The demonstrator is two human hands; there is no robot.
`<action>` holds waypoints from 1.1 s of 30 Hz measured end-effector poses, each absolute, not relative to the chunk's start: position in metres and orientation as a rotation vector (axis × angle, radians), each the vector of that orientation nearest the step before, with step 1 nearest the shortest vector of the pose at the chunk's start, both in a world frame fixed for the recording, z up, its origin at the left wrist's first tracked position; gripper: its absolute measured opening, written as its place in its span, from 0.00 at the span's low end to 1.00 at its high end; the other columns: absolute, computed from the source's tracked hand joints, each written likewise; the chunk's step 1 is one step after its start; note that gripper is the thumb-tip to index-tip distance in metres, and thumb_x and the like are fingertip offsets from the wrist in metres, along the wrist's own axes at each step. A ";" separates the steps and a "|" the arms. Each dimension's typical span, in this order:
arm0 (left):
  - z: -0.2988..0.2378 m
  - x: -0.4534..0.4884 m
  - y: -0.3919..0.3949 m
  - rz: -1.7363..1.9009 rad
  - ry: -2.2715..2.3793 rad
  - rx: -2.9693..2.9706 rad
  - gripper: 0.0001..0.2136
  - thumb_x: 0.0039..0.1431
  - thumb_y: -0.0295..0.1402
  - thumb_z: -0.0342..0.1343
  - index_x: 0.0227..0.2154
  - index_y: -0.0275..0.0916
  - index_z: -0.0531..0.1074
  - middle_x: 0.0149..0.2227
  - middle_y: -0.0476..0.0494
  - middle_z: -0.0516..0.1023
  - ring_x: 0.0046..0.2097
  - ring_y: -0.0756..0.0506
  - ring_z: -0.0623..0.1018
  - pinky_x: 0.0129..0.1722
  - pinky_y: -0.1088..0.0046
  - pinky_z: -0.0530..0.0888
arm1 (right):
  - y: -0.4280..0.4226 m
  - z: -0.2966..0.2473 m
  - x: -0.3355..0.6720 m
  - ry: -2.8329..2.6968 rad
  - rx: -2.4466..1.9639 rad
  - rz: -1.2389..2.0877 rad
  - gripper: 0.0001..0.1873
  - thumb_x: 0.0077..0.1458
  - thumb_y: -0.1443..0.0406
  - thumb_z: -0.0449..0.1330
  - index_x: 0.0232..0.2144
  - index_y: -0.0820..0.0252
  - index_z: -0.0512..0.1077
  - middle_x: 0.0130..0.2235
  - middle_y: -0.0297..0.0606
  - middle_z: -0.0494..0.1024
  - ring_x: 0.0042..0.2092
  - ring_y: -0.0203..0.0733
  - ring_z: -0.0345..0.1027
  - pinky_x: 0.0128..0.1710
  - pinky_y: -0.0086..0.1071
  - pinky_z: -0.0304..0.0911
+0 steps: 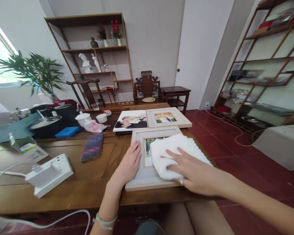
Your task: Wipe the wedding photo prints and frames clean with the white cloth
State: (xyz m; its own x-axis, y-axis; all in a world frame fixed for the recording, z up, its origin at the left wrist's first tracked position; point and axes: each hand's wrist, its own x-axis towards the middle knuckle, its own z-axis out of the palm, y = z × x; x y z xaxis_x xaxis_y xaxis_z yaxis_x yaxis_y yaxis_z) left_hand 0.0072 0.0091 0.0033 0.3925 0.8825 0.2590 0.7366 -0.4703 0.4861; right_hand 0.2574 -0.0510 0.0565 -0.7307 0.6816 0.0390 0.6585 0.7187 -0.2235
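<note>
A pale picture frame (139,180) lies flat at the near edge of the wooden table (63,192). My left hand (128,163) rests flat on the frame's left border, fingers stretched out. My right hand (189,168) lies open on a folded white cloth (171,148) that covers the frame's glass and right side; a ring shows on one finger. Behind it lie a second pale frame (169,118) and an unframed photo print (131,120).
A white power strip (49,174) with a cable sits at the left. Further back stand black pots (47,125), a blue box (67,132), white cups (83,118), a plant (39,71). Shelves line the back wall and the right side. A chair (147,86) stands behind.
</note>
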 end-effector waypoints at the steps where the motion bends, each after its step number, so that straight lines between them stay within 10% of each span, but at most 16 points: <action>1: 0.004 0.008 0.009 0.710 1.422 2.356 0.23 0.64 0.35 0.38 0.58 0.30 0.59 0.64 0.34 0.55 0.65 0.43 0.54 0.63 0.60 0.51 | -0.061 0.057 0.257 -2.794 -1.093 0.327 0.22 0.49 0.72 0.53 0.48 0.57 0.69 0.62 0.43 0.58 0.65 0.49 0.39 0.62 0.53 0.36; 20: 0.006 0.007 0.007 0.739 1.441 2.349 0.22 0.65 0.35 0.36 0.56 0.29 0.61 0.62 0.35 0.60 0.64 0.45 0.57 0.63 0.61 0.53 | 0.059 0.042 0.267 -2.508 -1.441 -0.219 0.23 0.54 0.70 0.48 0.52 0.63 0.66 0.56 0.49 0.67 0.62 0.57 0.46 0.57 0.55 0.44; 33: 0.008 0.010 0.006 0.721 1.453 2.331 0.22 0.64 0.34 0.36 0.57 0.29 0.61 0.62 0.34 0.59 0.64 0.44 0.56 0.63 0.61 0.53 | -0.057 0.063 0.247 -2.739 -1.270 0.336 0.20 0.52 0.70 0.50 0.47 0.58 0.70 0.59 0.48 0.63 0.63 0.51 0.46 0.59 0.54 0.42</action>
